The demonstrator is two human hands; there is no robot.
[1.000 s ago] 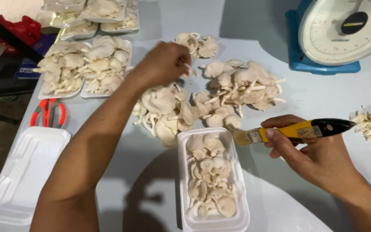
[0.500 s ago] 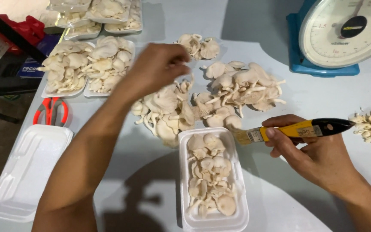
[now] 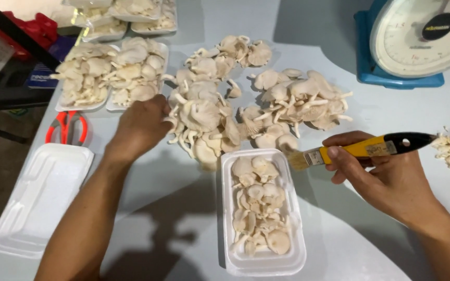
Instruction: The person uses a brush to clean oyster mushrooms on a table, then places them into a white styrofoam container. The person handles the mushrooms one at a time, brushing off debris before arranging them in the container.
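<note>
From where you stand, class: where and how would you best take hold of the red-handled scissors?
Grip the red-handled scissors by their two loop handles, coming from above on the near side. They lie flat, shut, on the table, loops nearest the empty foam tray, and the left hand is closest.

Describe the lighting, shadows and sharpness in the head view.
Head view: even overhead light on the pale table; dark, soft-edged shadows of the arms fall near the filled foam tray; the left hand on the loose mushrooms looks slightly blurred, while the right hand and its brush are sharp; the scale dial is bright but not glaring.
</note>
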